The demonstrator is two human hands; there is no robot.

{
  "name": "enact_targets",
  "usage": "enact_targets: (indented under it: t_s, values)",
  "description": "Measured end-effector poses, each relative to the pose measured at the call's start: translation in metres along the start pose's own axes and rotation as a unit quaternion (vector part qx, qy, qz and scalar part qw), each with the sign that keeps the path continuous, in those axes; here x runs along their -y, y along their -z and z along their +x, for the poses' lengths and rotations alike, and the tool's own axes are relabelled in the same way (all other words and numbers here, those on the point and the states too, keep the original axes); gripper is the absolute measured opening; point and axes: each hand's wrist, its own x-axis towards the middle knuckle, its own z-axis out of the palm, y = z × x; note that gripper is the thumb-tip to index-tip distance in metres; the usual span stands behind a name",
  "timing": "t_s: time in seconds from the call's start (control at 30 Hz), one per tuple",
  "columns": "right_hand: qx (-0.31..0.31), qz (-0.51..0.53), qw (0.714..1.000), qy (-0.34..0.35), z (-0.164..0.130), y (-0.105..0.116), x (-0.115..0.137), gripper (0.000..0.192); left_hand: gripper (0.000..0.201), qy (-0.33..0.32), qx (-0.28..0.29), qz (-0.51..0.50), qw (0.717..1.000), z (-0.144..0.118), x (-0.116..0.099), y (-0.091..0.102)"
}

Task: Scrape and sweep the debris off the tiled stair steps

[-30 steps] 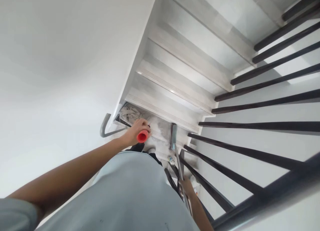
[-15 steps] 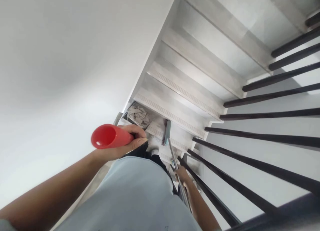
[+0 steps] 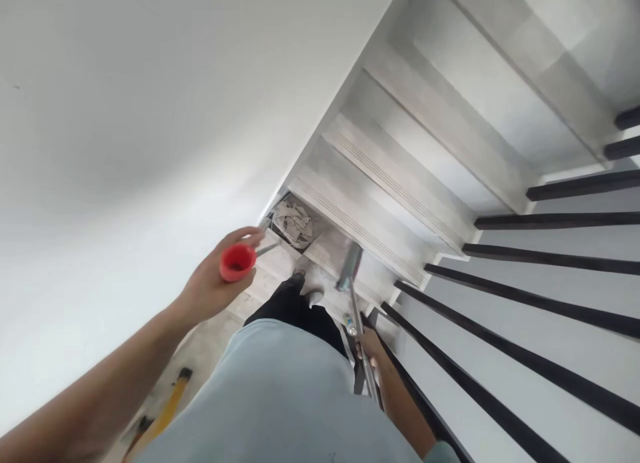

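Broom right of centre, its head at a pale step, its metal pole running back toward the near right. Closed around the pole is the right hand. At left, the left hand's thumb and fingers lie on either side of a red handle; I cannot tell how tightly they hold it. Just beyond, against the white wall, a dark-edged dustpan contains pale scraps. Dark balusters line the right side.
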Motion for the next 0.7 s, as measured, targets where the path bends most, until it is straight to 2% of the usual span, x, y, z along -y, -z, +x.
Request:
enact_targets:
  t_s: [0.07,0.17,0.23,0.3,0.37,0.43,0.57,0.7]
  values:
    - [0.014,0.005,1.0,0.019,-0.011,-0.007,-0.001,0.014,0.067,0.045,0.003,0.07,0.997,0.012,0.017,-0.005]
    - [0.014,0.01,1.0,0.004,-0.037,-0.002,-0.03,0.019,0.079,0.114,0.052,0.1,0.987,0.034,0.038,-0.011]
    - [-0.015,0.018,0.999,-0.024,-0.049,0.009,-0.06,0.02,0.072,0.15,0.085,0.065,0.983,0.047,0.049,-0.014]
    - [-0.05,0.01,0.999,-0.019,-0.052,0.02,-0.086,0.019,0.054,0.176,0.107,0.001,0.979,0.053,0.057,-0.014]
    - [-0.083,0.0,0.996,-0.012,-0.041,0.029,-0.103,0.018,0.034,0.185,0.114,-0.065,0.974,0.052,0.064,-0.014]
    - [-0.106,0.002,0.994,-0.014,-0.02,0.034,-0.113,0.017,0.023,0.184,0.108,-0.113,0.97,0.046,0.07,-0.014]
    - [-0.099,0.014,0.995,-0.014,0.035,0.036,-0.136,0.018,0.02,0.166,0.07,-0.135,0.974,0.025,0.083,-0.013]
    - [-0.104,0.015,0.994,0.002,0.077,0.025,-0.185,0.021,0.018,0.143,0.044,-0.11,0.983,-0.002,0.091,-0.009]
